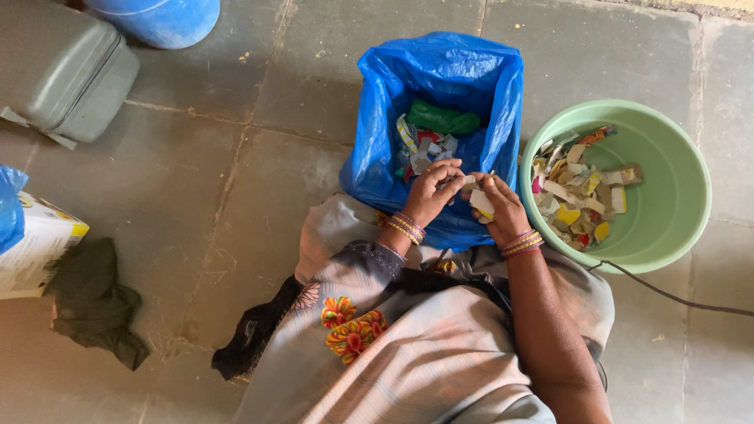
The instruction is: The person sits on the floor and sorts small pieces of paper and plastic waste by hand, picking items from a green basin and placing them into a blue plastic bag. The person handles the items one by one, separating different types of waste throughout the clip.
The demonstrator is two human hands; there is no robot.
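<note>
My left hand and my right hand meet over the near edge of an open blue plastic bag. Both pinch a small pale scrap of card between their fingers. Bangles ring both wrists. Inside the bag lie several torn card pieces and a green bundle. To the right stands a green plastic basin holding several coloured card scraps, close to my right hand.
A grey canister and a blue drum sit at the top left. A white carton and a dark cloth lie at the left. A black cable runs along the stone floor on the right.
</note>
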